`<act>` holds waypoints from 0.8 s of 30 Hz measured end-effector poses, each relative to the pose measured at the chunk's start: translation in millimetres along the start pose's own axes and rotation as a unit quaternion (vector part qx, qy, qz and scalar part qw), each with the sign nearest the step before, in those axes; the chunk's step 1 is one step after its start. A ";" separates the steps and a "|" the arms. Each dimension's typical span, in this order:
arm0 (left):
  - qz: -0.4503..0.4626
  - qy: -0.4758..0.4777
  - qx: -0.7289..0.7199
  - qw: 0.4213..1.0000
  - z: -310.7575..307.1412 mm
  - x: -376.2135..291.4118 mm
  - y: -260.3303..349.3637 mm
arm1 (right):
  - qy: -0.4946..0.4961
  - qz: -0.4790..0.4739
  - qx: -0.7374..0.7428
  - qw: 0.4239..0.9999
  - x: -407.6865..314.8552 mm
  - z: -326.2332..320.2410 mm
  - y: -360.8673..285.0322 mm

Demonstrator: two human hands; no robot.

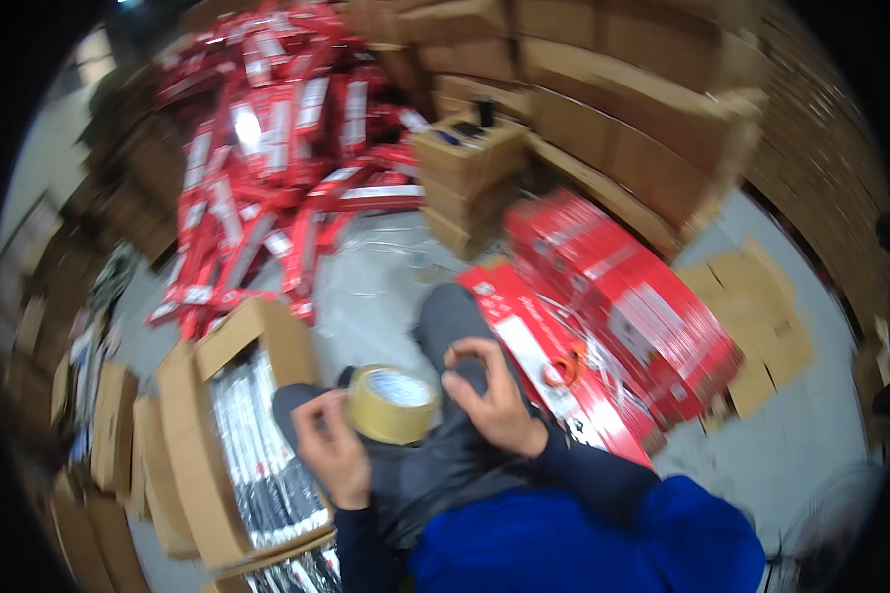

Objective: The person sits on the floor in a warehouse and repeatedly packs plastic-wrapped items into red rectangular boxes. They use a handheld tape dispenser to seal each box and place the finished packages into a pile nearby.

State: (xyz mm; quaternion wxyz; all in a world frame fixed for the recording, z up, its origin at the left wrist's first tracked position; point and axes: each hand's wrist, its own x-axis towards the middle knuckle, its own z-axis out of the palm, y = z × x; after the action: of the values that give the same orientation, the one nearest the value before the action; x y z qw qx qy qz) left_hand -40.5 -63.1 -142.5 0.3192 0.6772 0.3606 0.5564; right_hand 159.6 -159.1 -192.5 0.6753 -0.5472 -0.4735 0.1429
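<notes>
A roll of yellowish packing tape (393, 404) is between my two hands, above my lap. My left hand (335, 445) is at the roll's left side, thumb and fingertips close together near its edge; blur hides whether they grip the roll or its loose end. To the right of the roll, my right hand (493, 400) is raised over my thigh with thumb and forefinger curled apart, nothing seen between them. Left of my knees stands an open cardboard box (193, 445) with rows of plastic-wrapped items (263, 445) inside.
Orange-handled scissors (564, 367) lie on a red carton (534, 348) at my right, beside a large wrapped red bundle (623, 304). Ahead is a heap of red boxes (282, 148). A small carton stack (467, 178) stands by large cartons (608, 118). Flattened cardboard (749, 326) lies right.
</notes>
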 end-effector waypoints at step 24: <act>-0.030 -0.071 -0.261 0.962 56.6 6.0 14.7 | 0.027 0.271 -0.036 0.962 9.5 -114.5 87.1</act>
State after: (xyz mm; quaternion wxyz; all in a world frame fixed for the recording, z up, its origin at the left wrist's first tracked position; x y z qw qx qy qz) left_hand 17.9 -67.7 -137.2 0.5263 0.5973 0.1992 0.5715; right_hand 283.9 -190.0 -258.6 0.6035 -0.6828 -0.2941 0.2883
